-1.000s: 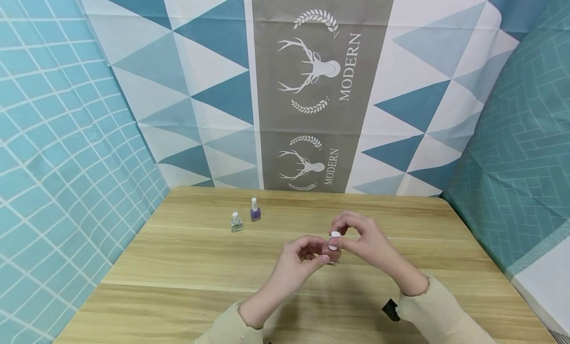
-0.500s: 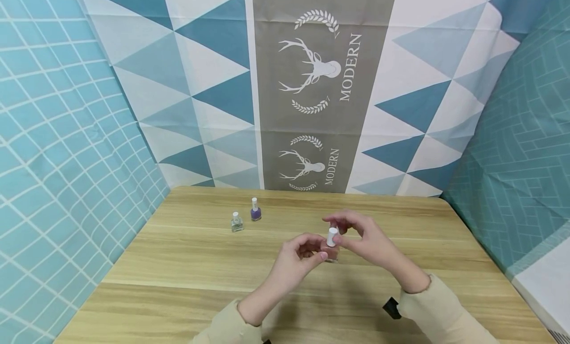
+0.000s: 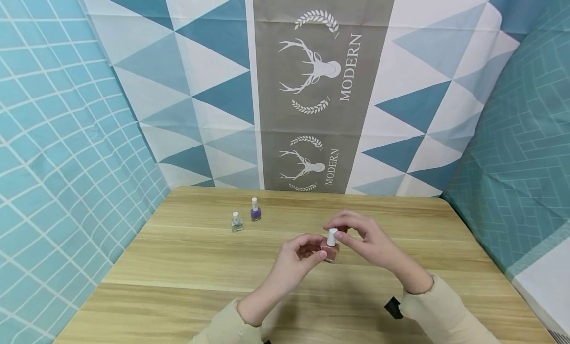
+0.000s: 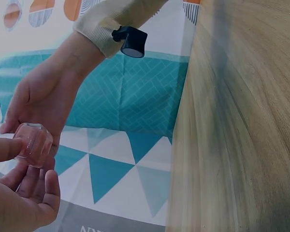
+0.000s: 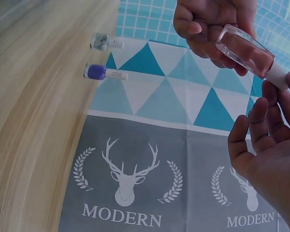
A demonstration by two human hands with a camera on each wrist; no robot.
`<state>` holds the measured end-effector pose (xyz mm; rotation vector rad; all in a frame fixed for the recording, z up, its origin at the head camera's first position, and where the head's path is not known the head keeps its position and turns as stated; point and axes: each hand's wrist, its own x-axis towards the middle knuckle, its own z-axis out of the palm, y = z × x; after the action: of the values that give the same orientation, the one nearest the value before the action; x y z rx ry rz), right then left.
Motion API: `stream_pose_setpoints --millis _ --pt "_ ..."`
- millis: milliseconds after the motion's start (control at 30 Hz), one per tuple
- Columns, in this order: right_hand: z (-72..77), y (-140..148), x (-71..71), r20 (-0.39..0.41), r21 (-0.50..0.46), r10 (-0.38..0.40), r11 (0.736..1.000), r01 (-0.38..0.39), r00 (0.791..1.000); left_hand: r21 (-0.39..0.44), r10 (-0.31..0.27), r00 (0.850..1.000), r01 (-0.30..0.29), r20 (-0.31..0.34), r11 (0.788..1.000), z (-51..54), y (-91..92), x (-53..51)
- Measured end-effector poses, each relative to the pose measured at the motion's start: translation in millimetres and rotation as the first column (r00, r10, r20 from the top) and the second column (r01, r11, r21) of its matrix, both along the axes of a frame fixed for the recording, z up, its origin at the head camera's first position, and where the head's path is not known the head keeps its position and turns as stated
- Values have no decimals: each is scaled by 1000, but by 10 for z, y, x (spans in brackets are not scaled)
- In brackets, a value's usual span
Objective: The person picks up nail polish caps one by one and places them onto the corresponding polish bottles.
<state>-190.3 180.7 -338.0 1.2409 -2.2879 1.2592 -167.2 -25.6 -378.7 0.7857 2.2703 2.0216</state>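
A nail polish bottle (image 3: 331, 254) with pinkish-brown polish is held above the table in the head view. My left hand (image 3: 296, 262) pinches its glass body between thumb and fingers. At its upper end is the white cap (image 3: 332, 236), which my right hand (image 3: 367, 241) pinches from the right. Cap and bottle are together, as the right wrist view shows with the tilted glass (image 5: 246, 50) and the cap (image 5: 277, 75). In the left wrist view the bottle's base (image 4: 34, 145) faces the camera and the cap is hidden.
Toward the back left of the wooden table (image 3: 187, 265) stand two other nail polish bottles, one clear (image 3: 237, 223) and one purple (image 3: 256, 213), both with white caps. Patterned cloth (image 3: 213, 86) hangs behind the table and on both sides.
The bottle has shifted slightly left in my hands. My right fingers have changed their hold around the cap, and more of the cap shows now. The two standing bottles stay put.
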Motion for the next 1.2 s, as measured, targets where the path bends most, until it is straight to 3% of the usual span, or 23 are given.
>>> stream_pose_setpoints --millis 300,500,633,833,1067,1200 --pt "-39 -31 -17 19 -48 -12 999 13 1000 -21 25 1000 -25 -2 999 15 6 8" --pt "-37 -67 -5 41 -55 -80 995 82 996 -17 34 999 -34 7 999 28 12 16" --pt "61 -126 75 55 -50 -119 991 122 991 -7 31 999 -31 10 1000 34 19 21" --pt "190 -200 169 57 -51 -116 992 119 992 -20 37 999 -36 30 999 103 30 43" --pt "-4 -139 32 61 -34 -130 991 132 990 -9 38 999 -37 32 999 70 17 34" --pt "-47 -87 -7 21 -18 -81 996 82 996 2 31 999 -31 13 1000 22 4 13"
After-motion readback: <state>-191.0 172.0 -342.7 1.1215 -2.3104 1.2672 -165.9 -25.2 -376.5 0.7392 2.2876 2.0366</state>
